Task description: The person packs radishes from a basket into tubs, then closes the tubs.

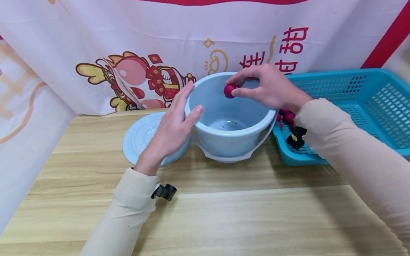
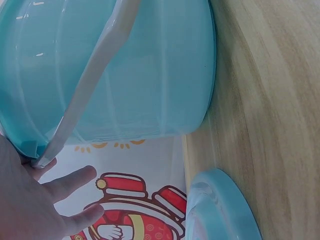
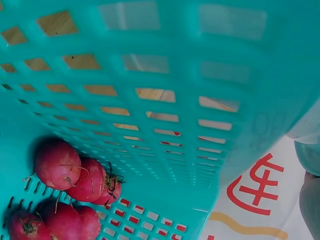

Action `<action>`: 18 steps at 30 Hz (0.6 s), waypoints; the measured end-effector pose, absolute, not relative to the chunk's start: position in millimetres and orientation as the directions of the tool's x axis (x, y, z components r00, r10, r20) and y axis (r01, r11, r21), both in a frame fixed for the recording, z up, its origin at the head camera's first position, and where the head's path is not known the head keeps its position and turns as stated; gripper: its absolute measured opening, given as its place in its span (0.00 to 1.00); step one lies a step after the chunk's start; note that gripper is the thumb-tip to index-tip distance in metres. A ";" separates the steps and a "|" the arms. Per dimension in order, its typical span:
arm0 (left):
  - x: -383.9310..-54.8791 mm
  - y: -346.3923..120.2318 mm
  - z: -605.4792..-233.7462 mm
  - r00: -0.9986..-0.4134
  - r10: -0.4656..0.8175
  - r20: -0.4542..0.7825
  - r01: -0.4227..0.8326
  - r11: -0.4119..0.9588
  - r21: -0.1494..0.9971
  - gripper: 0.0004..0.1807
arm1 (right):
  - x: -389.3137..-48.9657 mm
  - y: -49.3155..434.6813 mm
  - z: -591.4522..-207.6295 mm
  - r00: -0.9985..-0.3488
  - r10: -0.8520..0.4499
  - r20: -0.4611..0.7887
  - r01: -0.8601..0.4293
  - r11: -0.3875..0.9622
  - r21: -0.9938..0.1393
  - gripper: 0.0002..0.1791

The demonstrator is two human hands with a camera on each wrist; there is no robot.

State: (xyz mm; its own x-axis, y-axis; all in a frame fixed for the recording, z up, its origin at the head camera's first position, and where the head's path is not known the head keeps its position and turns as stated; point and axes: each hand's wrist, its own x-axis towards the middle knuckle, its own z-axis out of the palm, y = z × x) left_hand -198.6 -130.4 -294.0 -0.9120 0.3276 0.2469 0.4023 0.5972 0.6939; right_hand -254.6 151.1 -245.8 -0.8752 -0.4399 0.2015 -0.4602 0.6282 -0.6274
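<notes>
A light blue bucket (image 1: 227, 142) with a pale handle (image 2: 95, 65) stands on the table. My left hand (image 1: 172, 126) rests on the bucket's left rim with its fingers spread. Over the bucket's opening, my right hand (image 1: 268, 86) pinches a red radish (image 1: 229, 91) between thumb and fingertips. Small dark bits lie on the bucket's floor. Several more radishes (image 3: 57, 164) sit in a corner of the teal basket (image 3: 210, 175), to the right of the bucket. In the head view my right wrist partly covers them.
The round blue lid (image 1: 138, 138) lies flat on the wooden table (image 1: 212, 226), left of the bucket and partly behind my left hand. The slotted basket (image 1: 371, 154) stands close against the bucket's right side. A printed cloth (image 1: 169, 27) hangs right behind everything.
</notes>
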 end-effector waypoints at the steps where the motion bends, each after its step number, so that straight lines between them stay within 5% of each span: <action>1: -198.5 -130.3 -293.9 -0.912 0.328 0.246 0.402 0.597 0.694 0.42 | -254.8 151.2 -246.0 -0.875 -0.441 0.200 -0.460 0.629 -0.627 0.21; 18: -196.6 -129.7 -291.3 -0.915 0.328 0.234 0.393 0.603 0.694 0.41 | -254.2 151.3 -246.2 -0.871 -0.454 0.188 -0.468 0.650 -0.599 0.22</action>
State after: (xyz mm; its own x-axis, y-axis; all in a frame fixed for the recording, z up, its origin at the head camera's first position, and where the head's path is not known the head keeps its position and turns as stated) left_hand -196.6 -129.7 -291.3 -0.9154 0.3276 0.2339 0.3932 0.6028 0.6943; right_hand -254.2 151.3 -246.2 -0.8709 -0.4539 0.1885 -0.4683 0.6500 -0.5985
